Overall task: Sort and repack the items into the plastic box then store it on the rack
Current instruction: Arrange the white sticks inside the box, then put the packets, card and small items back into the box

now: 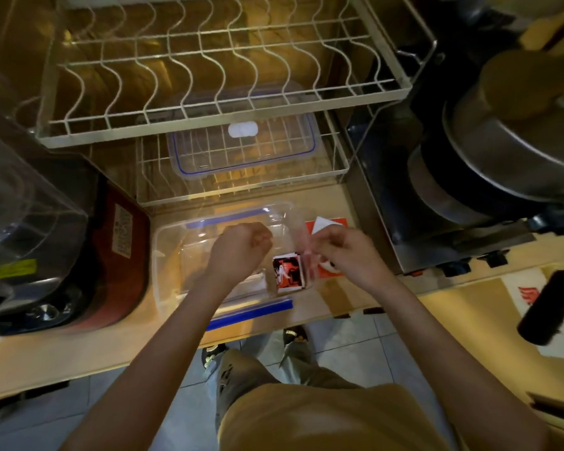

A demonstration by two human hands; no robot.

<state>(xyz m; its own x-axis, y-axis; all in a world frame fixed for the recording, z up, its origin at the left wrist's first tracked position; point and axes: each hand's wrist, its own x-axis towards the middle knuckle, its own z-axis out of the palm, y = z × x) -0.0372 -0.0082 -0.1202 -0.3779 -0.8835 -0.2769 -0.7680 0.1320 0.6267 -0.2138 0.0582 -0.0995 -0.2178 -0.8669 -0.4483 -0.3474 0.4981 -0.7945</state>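
Observation:
A clear plastic box (pixel 171 255) with blue clips stands open on the counter in front of the rack. My left hand (pixel 241 247) hovers over its middle, its fingers curled into a fist with nothing visible in it. My right hand (pixel 342 252) is at the box's right end and pinches the edge of a thin clear plastic wrapper (pixel 298 236). Below, a red, black and white packet (pixel 288 271) lies at the right end of the box. A red and white packet (pixel 326 224) lies on the counter behind my right hand. The box's lid (pixel 241 154) rests on the lower rack tier.
The two-tier wire dish rack (pixel 209 102) stands behind the box, its upper tier bare. A red appliance (pixel 118 255) sits to the left. On the right, a steel pot (pixel 502 151) sits on a stove, and a black handle (pixel 554 307) juts out.

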